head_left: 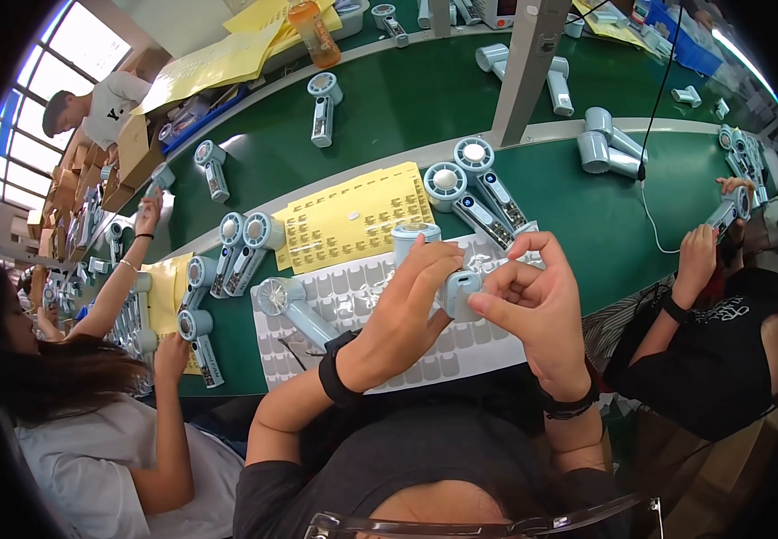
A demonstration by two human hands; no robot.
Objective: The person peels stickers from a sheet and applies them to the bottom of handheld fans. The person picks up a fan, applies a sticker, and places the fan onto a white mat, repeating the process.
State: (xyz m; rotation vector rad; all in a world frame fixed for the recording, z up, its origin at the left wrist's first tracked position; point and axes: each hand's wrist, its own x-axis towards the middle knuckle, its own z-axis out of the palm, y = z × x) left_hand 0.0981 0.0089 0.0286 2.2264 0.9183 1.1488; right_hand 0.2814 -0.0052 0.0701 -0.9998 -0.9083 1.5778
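Observation:
My left hand (398,323) is wrapped round a light-blue handheld fan (466,281); the handle's end faces my right hand, and its round head shows beyond my fingers. At that end, my right hand (540,314) has its thumb and index finger drawn together, close against the handle. Whether something small sits between those fingertips cannot be made out. Under both hands lies a white sheet of grey stickers (272,370). Another handheld fan (304,314) with a clear, shiny cover over its head rests on the sheet, left of my left hand.
Beyond the sticker sheet lies a yellow printed sheet (313,235). Open-handled fans (474,208) with exposed circuit boards stand to its right, more fans (243,256) to its left. A metal post (533,72) rises at the back. Co-workers sit on both sides; a cable (645,193) hangs at right.

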